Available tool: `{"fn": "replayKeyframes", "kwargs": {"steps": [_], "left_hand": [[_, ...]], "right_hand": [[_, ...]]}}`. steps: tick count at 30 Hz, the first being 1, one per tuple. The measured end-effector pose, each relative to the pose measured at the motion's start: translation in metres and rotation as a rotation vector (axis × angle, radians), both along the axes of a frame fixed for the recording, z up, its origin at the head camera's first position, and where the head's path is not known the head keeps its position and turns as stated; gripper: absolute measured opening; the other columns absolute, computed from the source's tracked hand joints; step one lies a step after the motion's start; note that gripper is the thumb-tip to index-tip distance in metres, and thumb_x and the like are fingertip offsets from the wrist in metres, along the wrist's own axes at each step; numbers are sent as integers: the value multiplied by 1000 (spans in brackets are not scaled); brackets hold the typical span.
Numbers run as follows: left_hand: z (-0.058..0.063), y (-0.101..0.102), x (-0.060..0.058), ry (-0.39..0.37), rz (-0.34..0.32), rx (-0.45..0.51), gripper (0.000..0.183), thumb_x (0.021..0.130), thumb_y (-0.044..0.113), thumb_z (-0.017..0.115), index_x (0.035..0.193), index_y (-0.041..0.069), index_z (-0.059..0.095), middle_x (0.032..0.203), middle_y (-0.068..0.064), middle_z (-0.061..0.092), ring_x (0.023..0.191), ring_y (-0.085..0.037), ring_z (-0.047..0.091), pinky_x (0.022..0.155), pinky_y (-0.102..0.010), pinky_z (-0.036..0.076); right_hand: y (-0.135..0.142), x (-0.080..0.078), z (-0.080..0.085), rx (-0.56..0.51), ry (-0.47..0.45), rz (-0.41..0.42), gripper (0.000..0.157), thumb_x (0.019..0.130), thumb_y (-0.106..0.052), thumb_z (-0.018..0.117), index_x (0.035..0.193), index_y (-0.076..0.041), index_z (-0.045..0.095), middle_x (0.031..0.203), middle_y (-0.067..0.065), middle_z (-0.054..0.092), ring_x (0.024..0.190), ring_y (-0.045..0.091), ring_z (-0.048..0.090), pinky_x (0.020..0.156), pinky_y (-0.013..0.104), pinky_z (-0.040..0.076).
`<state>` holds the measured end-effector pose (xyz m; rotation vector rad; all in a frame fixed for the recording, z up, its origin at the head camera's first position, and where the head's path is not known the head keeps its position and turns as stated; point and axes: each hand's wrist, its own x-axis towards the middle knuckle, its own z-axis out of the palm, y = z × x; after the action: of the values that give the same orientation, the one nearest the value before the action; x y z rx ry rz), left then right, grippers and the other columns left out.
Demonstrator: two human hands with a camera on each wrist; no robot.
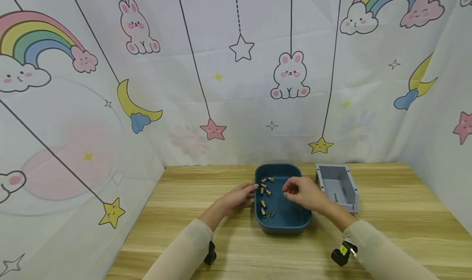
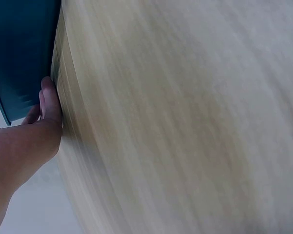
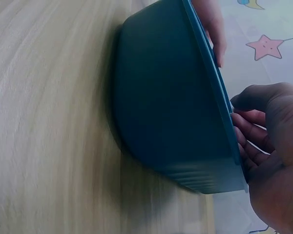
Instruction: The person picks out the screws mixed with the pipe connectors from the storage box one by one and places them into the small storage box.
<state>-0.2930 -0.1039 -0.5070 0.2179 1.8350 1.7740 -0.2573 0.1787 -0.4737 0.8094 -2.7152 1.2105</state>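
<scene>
A dark blue plastic bin (image 1: 284, 226) stands on the table. Along its left side lie several brass-coloured fittings with blue parts (image 1: 263, 203) and a few thin metal pins (image 1: 268, 217). My left hand (image 1: 237, 197) rests against the bin's left wall, fingers extended and reaching the rim. Over the right half of the bin is my right hand (image 1: 304, 193), its fingers bent and the thumb close to the index fingertip. In the right wrist view the right fingertips (image 3: 244, 117) are partly behind the bin's rim; I cannot tell whether they pinch anything.
Just right of the bin sits a grey open-fronted tray (image 1: 352, 208) with two thin metal pins (image 1: 336, 197) inside. The wooden table (image 1: 199, 177) ends at a white cloth backdrop (image 1: 243, 95) printed with rabbits, stars and rainbows. Black wrist cameras (image 1: 340, 256) hang under the sleeves.
</scene>
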Motion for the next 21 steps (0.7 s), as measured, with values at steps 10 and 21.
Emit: {"fn": "replayKeyframes", "kwargs": {"steps": [10, 21], "left_hand": [[-1, 0, 0, 6, 2, -4, 65, 113, 39, 53, 158, -6, 37, 154, -22, 50, 147, -35, 46, 114, -45, 50], [0, 1, 1, 7, 7, -3, 65, 113, 38, 52, 158, -6, 36, 155, -23, 49, 148, -36, 44, 114, -46, 50]], "right_hand": [[-6, 1, -3, -2, 18, 34, 7, 93, -4, 79, 96, -8, 74, 88, -5, 68, 77, 7, 61, 67, 26, 57], [-14, 2, -3, 2, 56, 50, 7, 93, -4, 79, 96, -7, 74, 87, -6, 68, 76, 5, 61, 67, 25, 57]]}}
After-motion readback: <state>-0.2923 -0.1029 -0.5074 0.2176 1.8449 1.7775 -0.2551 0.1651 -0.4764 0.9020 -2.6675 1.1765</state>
